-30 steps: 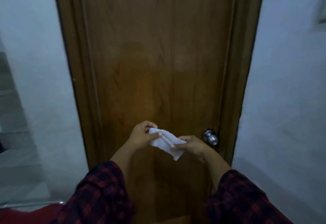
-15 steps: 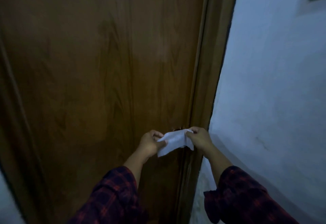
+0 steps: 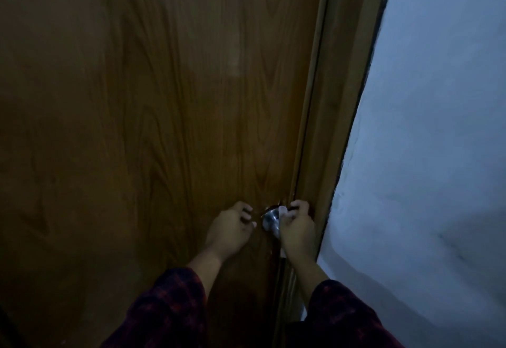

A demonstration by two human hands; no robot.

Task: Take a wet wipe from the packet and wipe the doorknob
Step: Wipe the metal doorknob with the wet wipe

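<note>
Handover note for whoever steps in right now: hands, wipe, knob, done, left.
Right hand: closed over the wet wipe, pressing it on the doorknob's right side.
Left hand: empty, fingers curled, just left of the knob; contact unclear.
Packet: out of view.
Door: shut.
Done: wipe taken, brought to knob.
Left: wipe the bare metal face and left side.

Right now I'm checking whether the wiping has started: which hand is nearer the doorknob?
Right. The right hand is against the doorknob's right side with the wet wipe in its fingers. The left hand is just left of the knob, fingertips close; contact unclear.
</note>
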